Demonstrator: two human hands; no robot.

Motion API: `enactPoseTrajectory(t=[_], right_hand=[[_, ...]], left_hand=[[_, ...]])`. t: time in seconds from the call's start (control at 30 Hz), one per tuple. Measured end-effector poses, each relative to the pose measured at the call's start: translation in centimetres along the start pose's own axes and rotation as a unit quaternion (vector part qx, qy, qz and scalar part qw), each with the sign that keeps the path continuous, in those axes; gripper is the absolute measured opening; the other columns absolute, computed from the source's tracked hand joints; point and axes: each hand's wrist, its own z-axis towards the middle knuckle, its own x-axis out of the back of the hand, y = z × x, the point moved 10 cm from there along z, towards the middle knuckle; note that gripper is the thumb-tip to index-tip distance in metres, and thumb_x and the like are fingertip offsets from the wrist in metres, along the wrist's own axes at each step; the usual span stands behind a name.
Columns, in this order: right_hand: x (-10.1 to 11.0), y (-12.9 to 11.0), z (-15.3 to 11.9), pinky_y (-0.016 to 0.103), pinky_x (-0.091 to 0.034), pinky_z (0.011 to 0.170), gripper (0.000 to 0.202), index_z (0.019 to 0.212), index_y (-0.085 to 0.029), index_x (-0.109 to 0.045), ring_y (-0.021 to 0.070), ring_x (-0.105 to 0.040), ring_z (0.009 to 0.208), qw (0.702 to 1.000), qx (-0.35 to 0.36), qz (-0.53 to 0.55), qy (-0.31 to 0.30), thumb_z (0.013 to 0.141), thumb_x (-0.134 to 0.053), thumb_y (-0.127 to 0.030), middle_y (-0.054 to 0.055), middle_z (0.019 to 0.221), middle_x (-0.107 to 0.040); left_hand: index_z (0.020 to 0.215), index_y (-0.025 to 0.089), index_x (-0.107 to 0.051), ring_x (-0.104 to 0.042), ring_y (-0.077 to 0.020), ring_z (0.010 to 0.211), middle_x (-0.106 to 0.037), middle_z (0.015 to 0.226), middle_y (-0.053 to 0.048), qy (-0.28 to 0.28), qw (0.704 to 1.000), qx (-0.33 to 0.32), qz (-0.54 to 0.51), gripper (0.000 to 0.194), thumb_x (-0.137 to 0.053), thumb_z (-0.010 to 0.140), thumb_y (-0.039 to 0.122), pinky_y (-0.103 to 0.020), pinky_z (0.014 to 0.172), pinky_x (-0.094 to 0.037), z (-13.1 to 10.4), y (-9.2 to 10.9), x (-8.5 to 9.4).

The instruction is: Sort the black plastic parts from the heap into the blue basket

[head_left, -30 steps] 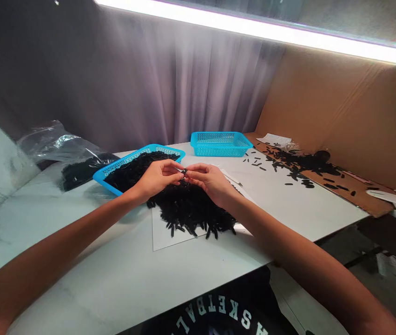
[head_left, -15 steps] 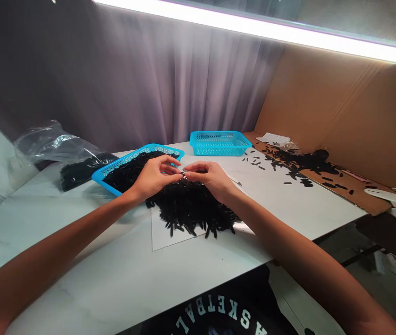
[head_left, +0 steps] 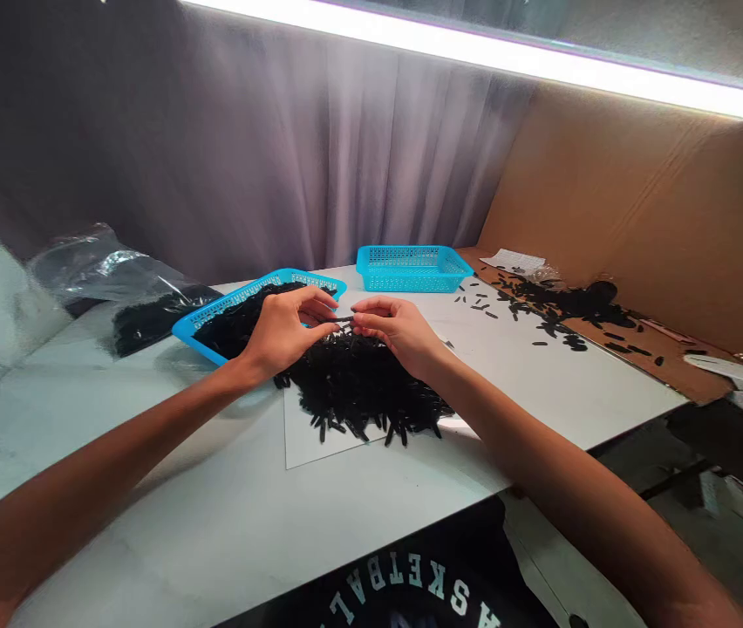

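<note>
A small black strip-like piece (head_left: 344,320) stretches between my two hands, above a heap of similar black pieces (head_left: 371,384). My left hand (head_left: 289,330) pinches its left end between thumb and fingers. The right end sits in the fingertips of my right hand (head_left: 396,330). What kind of part it is, I cannot make out. Beneath the hands the heap lies partly on a white sheet (head_left: 303,445). Just behind my left hand, a blue basket (head_left: 198,344) is filled with more black pieces.
Another blue basket (head_left: 414,283) stands at the back. Loose black pieces (head_left: 555,305) are strewn at the right, some on cardboard (head_left: 663,340). A clear plastic bag (head_left: 129,270) with black contents lies at the left. A bright lamp (head_left: 476,52) hangs overhead.
My fingertips have drawn slightly apart, and the black piece between them now shows more plainly. Baskets and heap look the same.
</note>
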Motion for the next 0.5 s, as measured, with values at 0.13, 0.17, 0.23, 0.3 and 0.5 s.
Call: enactPoseTrajectory(t=[0.13,0.17,0.23,0.3,0.5], right_hand=[[0.5,-0.4,0.0,0.032,-0.046,0.075,0.028,0.081,-0.016,-0.071,0.0136,-0.062,0.070,1.000,0.017,0.003,0.022,0.060,-0.086,-0.026,0.001,0.073,-0.068],[0.7,-0.5,0.0,0.032,-0.047,0.076,0.028,0.081,-0.016,-0.071,0.0138,-0.062,0.070,0.999,0.022,0.005,0.028,0.060,-0.086,-0.027,0.001,0.073,-0.068],[0.7,-0.5,0.0,0.032,-0.047,0.077,0.028,0.082,-0.017,-0.071,0.0140,-0.063,0.070,0.999,0.025,0.008,0.030,0.060,-0.086,-0.026,0.000,0.073,-0.068],[0.4,-0.5,0.0,0.032,-0.048,0.079,0.028,0.081,-0.017,-0.071,0.0141,-0.063,0.073,1.000,0.026,0.004,0.018,0.059,-0.087,-0.025,0.000,0.075,-0.069],[-0.5,-0.5,0.0,0.031,-0.048,0.082,0.024,0.077,-0.017,-0.072,0.0137,-0.063,0.077,0.999,0.041,-0.031,-0.013,0.058,-0.085,-0.020,-0.001,0.079,-0.070]], left_hand=[[0.092,0.017,-0.073,-0.074,-0.0184,0.076,-0.077,0.082,-0.003,0.006,1.000,-0.012,0.026,0.019,-0.076,0.074,0.017,-0.032,0.077,-0.061,-0.1,0.4,0.1],[0.092,0.017,-0.073,-0.074,-0.0181,0.075,-0.077,0.082,-0.003,0.008,0.999,-0.015,0.034,0.019,-0.076,0.074,0.016,-0.031,0.076,-0.061,-0.1,0.5,0.1],[0.093,0.018,-0.073,-0.073,-0.0177,0.075,-0.077,0.081,-0.002,0.013,0.999,-0.021,0.045,0.020,-0.076,0.074,0.015,-0.031,0.076,-0.061,-0.2,0.7,0.2],[0.096,0.018,-0.073,-0.073,-0.0174,0.074,-0.076,0.081,-0.002,0.019,0.998,-0.023,0.051,0.023,-0.077,0.074,0.016,-0.031,0.077,-0.061,-0.3,0.8,0.3],[0.104,0.016,-0.071,-0.072,-0.0167,0.074,-0.075,0.082,-0.003,0.033,0.998,-0.030,0.040,0.033,-0.079,0.072,0.014,-0.030,0.075,-0.061,-0.5,1.5,0.5]])
